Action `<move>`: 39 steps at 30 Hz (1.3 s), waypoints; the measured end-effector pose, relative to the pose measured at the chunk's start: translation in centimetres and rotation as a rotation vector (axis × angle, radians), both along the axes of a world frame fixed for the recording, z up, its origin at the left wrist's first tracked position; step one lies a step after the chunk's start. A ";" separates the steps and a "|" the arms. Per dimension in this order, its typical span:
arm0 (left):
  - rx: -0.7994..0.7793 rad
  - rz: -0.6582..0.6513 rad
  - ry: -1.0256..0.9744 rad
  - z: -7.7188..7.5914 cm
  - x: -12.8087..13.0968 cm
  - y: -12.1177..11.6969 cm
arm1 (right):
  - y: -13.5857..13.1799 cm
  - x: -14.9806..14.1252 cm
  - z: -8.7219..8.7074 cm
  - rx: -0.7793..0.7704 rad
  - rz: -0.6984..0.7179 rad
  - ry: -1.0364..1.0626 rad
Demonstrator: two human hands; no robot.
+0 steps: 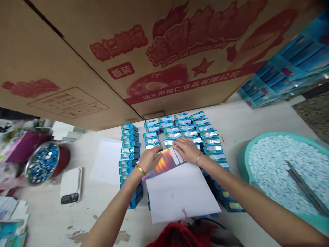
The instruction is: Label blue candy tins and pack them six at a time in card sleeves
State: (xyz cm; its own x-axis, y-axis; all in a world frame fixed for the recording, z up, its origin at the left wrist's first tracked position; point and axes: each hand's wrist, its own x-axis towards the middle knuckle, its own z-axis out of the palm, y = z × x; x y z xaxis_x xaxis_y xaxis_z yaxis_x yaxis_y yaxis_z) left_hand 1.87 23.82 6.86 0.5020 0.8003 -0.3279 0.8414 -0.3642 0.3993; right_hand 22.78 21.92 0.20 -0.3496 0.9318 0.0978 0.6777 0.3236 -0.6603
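Note:
A shiny holographic sticker sheet (162, 164) with a few white strips at its right end lies slanted before me. My left hand (149, 160) grips its left part, thumb and fingers closed. At the strips, my right hand (187, 150) has its fingertips pinched together; whether a loose sticker is between them is too small to tell. White paper (181, 195) spreads just below the sheet, nearer my body. Around and beneath my hands stand rows of small blue boxes (130, 144), many with shiny strips on their tops.
Tall cardboard cartons (180, 85) wall off the back. At right stands a teal basin (243, 161) of small pale pieces, with metal tongs (304, 188) on them. Leftward are a white digital scale (71, 185), a metal bowl (55, 168) of blue wrapped pieces and a paper sheet (106, 161).

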 end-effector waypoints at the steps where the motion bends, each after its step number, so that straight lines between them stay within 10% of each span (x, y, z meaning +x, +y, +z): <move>1: 0.076 0.005 0.027 -0.8 -0.2 -0.3 | 0.3 -0.7 -0.3 -0.020 0.010 -0.006; 13: 0.331 -0.004 0.099 -5.3 1.4 -2.4 | 3.0 -2.0 -2.5 -0.215 0.025 -0.067; 22: 0.376 0.353 -0.600 -1.8 1.8 -5.9 | 3.2 -1.1 -2.4 -0.032 0.030 -0.215; 31: 0.458 0.055 0.209 -4.3 1.2 -2.2 | 2.8 -1.8 -1.2 -0.090 0.008 -0.136; 39: 0.490 0.014 0.130 -4.7 0.9 -4.5 | 2.8 -1.5 -0.9 -0.156 0.015 -0.125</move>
State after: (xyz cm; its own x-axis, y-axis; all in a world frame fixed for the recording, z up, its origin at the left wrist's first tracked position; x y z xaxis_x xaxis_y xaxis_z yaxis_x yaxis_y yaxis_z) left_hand 2.77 19.32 2.17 0.4698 0.8823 0.0291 0.8791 -0.4706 0.0760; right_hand 21.25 24.77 -0.65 -0.3643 0.9267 -0.0925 0.7535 0.2350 -0.6140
